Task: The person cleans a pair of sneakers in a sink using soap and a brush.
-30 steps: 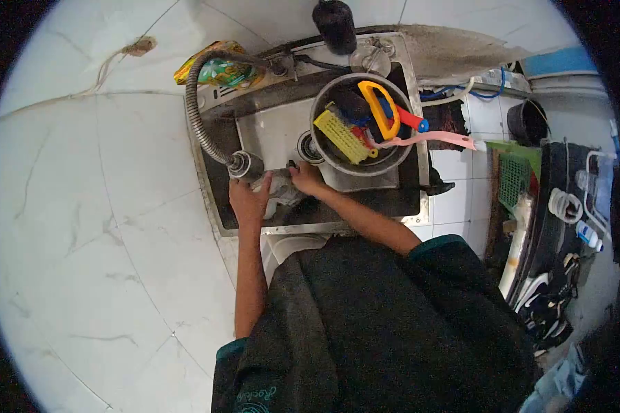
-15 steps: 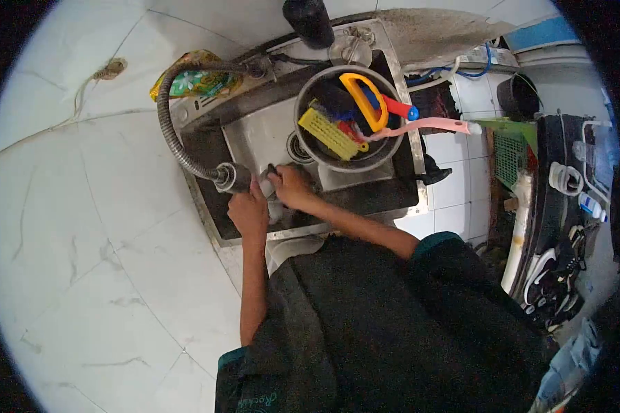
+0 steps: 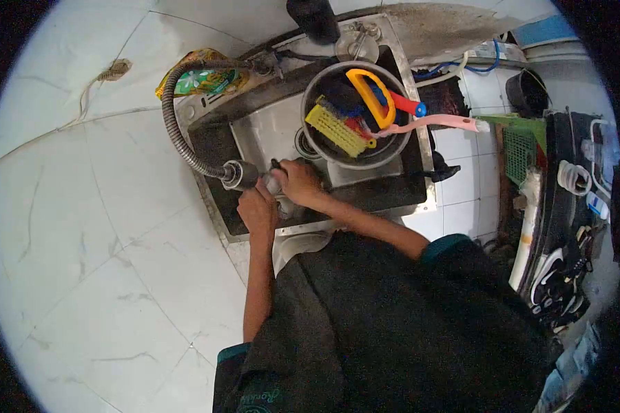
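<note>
Over the near left part of the steel sink (image 3: 255,131), my two hands are close together. A small pale, greyish item (image 3: 273,183) shows between them, too blurred to name. My left hand (image 3: 259,210) is closed against its near left side, right by the dark spray head (image 3: 241,175) of the flexible tap. My right hand (image 3: 300,182) curls round it from the right, and a small dark tip sticks out above the fingers. Both sets of fingers are partly hidden. Beside them lies the sink drain (image 3: 306,144).
A metal bowl (image 3: 355,164) in the sink holds a yellow brush (image 3: 337,131), an orange-yellow handle (image 3: 372,96) and a pink-handled brush (image 3: 427,122). A green-yellow packet (image 3: 210,81) lies behind the tap hose (image 3: 170,131). White tiles (image 3: 103,241) stretch leftward.
The whole view has shifted slightly, so things appear a little further right. My hands stay together by the spray head, with the pale item showing a bit more between them.
</note>
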The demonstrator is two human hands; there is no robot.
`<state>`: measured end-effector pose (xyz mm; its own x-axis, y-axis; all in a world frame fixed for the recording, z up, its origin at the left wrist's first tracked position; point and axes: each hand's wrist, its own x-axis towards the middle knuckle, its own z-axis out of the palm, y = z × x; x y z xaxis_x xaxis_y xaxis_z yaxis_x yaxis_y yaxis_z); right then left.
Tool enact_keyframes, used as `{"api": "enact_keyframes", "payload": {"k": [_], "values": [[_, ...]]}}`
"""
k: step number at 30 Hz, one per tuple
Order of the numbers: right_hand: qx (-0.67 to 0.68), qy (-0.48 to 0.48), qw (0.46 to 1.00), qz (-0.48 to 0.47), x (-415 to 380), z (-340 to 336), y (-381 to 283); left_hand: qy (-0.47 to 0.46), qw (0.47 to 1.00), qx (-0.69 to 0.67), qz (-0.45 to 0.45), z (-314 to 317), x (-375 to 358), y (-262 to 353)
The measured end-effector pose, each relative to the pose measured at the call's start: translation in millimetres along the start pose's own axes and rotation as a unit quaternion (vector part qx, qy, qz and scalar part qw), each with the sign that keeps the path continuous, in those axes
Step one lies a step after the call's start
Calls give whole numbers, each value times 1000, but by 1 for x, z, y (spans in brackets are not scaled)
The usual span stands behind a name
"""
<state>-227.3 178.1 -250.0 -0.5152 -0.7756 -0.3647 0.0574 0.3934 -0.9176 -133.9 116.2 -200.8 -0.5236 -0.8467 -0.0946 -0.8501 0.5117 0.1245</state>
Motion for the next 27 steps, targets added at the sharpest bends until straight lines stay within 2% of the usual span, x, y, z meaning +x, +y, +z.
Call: {"api": "enact_keyframes", "payload": {"k": [1, 4, 7, 8, 11, 12, 15, 17, 19, 20, 23, 24, 27], "values": [[-18, 1, 1000, 21, 8, -6, 1, -3, 1000, -1, -2, -1, 1, 4], [-31, -29, 999, -24, -3, -10, -11, -2, 1000, -8, -8, -6, 1, 5], [-33, 18, 999, 26, 10, -12, 6, 0, 1000, -19, -10, -11, -2, 19], [-81, -10, 996, -22, 7, -5, 1, 1, 1000, -17, -8, -15, 1, 21], [-87, -11, 995, -41, 12, -6, 1, -60, 996, 39, -48, 0, 2, -9], [-50, 45, 998, -13, 19, -6, 11, -71, 996, 30, -39, 0, 3, -11], [-45, -18, 997, -64, 13, 2, 7, -64, 995, 32, -63, -9, 2, -1], [-17, -14, 1000, -21, 17, 15, 34, -70, 994, -24, -78, -19, -6, 7], [-42, -19, 999, 25, 32, 14, 41, -58, 992, -52, -96, -22, -1, 7], [-74, -11, 997, -14, 26, 16, 31, 6, 999, 7, -41, -6, 1, -14], [-93, -50, 994, 5, 35, 22, 60, 25, 997, -21, -64, -1, -4, -22], [-99, -31, 994, 15, 36, 25, 63, 33, 997, -31, -56, 2, -3, -22], [-23, -40, 999, 9, 28, 21, 37, 52, 997, -50, -32, 1, -3, -27]]}}
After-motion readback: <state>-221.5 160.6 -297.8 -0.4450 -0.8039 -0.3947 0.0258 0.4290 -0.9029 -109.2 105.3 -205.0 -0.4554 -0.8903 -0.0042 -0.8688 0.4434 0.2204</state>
